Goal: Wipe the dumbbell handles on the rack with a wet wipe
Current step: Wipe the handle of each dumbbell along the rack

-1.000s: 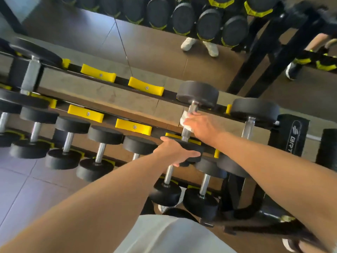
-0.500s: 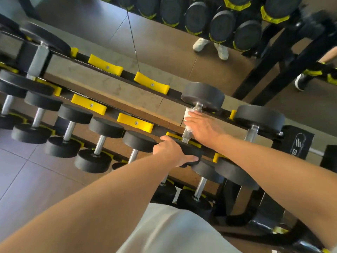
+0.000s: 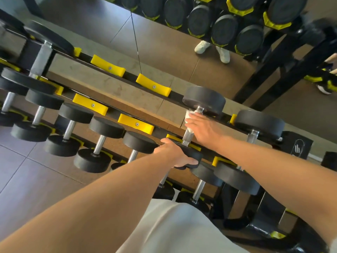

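Head view looks down on our two bare arms reaching to a dumbbell rack (image 3: 175,98). Our left hand (image 3: 171,154) grips the near black end of a dumbbell (image 3: 204,100) on the upper shelf, fingers curled round the disc's rim and thumb under its edge. Our right hand (image 3: 204,130) lies over the metal handle (image 3: 187,136) of that same dumbbell, pressing a white wet wipe (image 3: 188,117) against it. The fingers are nearly straight and close together, their tips reaching toward the far disc; the wipe shows just beyond the fingertips and under the palm, wrapped on the upper part of the handle. Whether the thumb closes round the bar below we cannot tell. Below the right hand's heel the bare handle runs down to the disc held by the left fingers. Just right of the right wrist rests another dumbbell (image 3: 259,123). Left of the left fingers sit empty yellow cradles (image 3: 135,124), and below them a row of smaller dumbbells (image 3: 94,143). A mirror (image 3: 164,48) rises behind the rack.
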Available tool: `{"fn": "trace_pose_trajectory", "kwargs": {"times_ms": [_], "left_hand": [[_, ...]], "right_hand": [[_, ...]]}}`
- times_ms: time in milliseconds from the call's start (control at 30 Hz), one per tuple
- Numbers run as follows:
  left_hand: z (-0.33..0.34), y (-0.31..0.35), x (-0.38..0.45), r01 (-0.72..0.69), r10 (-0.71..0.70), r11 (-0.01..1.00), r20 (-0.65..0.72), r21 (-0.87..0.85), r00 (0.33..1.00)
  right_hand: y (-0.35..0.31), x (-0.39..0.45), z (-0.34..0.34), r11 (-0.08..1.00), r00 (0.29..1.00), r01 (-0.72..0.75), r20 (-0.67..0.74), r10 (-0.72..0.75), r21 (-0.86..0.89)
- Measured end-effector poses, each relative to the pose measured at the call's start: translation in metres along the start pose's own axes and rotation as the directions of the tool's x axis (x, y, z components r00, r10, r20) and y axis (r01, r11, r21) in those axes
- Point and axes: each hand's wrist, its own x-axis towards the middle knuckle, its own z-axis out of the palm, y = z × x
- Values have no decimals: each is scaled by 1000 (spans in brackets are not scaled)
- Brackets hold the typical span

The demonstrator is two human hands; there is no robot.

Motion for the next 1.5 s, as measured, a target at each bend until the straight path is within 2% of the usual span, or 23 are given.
{"fn": "trace_pose_trajectory", "kwargs": {"times_ms": [133, 200, 233, 267, 300, 367, 400, 467, 533, 600, 733, 800, 833, 900, 933, 1000, 1033, 1133, 1200, 1267, 1333, 1433, 1500], "left_hand": [[3, -2, 1, -6, 6, 1000, -63, -8, 998], [3, -2, 0, -8, 6, 1000, -75, -30, 997], [3, -3, 0, -8, 6, 1000, -76, -26, 997], [2, -2, -1, -9, 8, 1000, -69, -19, 998], [3, -2, -1, -10, 9, 1000, -59, -13, 998], [1, -2, -3, -17, 16, 1000, -45, -10, 999], [0, -2, -4, -25, 25, 1000, -43, -15, 999], [-2, -3, -10, -38, 36, 998, -41, -45, 999], [-5, -2, -14, -44, 43, 998, -35, -48, 998], [-6, -1, -16, -45, 44, 998, -30, -46, 999], [-4, -1, -14, -26, 22, 997, -51, -72, 998], [-5, -1, -14, -9, 6, 996, -34, -89, 999], [-6, 0, -14, -9, 7, 995, -21, -96, 1000], [-8, 0, -17, -14, 13, 994, -3, -107, 1000], [-8, 0, -18, -18, 18, 995, -8, -100, 1000], [-7, 0, -21, -27, 26, 997, -21, -74, 999], [-6, -1, -20, -31, 29, 998, -29, -59, 999], [-5, -2, -18, -46, 44, 998, -55, -34, 997], [-5, -2, -16, -46, 43, 998, -57, -49, 997], [-5, -2, -16, -33, 31, 998, -36, -54, 999], [-6, -1, -16, -31, 30, 998, -23, -63, 999], [-5, -2, -17, -35, 33, 998, -31, -60, 999], [-5, -1, -17, -35, 33, 997, -38, -62, 999]], "right_hand": [[-38, -16, -4, 964, 974, -149, 203, 105, 218], [-49, -8, -15, 775, 902, -413, 335, 274, 478], [-49, 0, -20, 620, 853, -522, 355, 383, 586], [-45, 7, -23, 554, 834, -535, 293, 468, 638], [-41, 14, -28, 581, 831, -503, 174, 529, 640], [-28, 23, -35, 819, 877, -362, -136, 462, 445], [-19, 25, -33, 917, 926, -273, -178, 332, 291], [-3, 24, -28, 990, 992, -129, 13, 128, 52], [2, 18, -21, 995, 982, -79, 169, 89, -67], [-5, 9, -15, 996, 972, -84, 217, 90, -35], [-44, 3, -24, 912, 921, -251, 371, 121, 325], [-44, 15, -33, 802, 927, -355, 294, 234, 480], [-40, 22, -38, 801, 932, -363, 197, 305, 475], [-30, 30, -41, 906, 949, -313, 50, 312, 284], [-27, 31, -41, 951, 965, -262, 72, 253, 163], [-31, 23, -36, 991, 956, -118, 262, 130, -60], [-34, 18, -32, 992, 948, -82, 300, 108, -100], [-48, 15, -28, 999, 924, -27, 382, 17, 19], [-52, 22, -27, 985, 938, -100, 344, 45, 144], [-42, 30, -30, 945, 968, -237, 135, 210, 227], [-23, 30, -29, 968, 975, -205, -62, 215, 142], [-4, 13, -20, 994, 993, -16, 114, 29, -111], [-7, -1, -11, 1000, 988, -29, 150, 31, -11]]}}
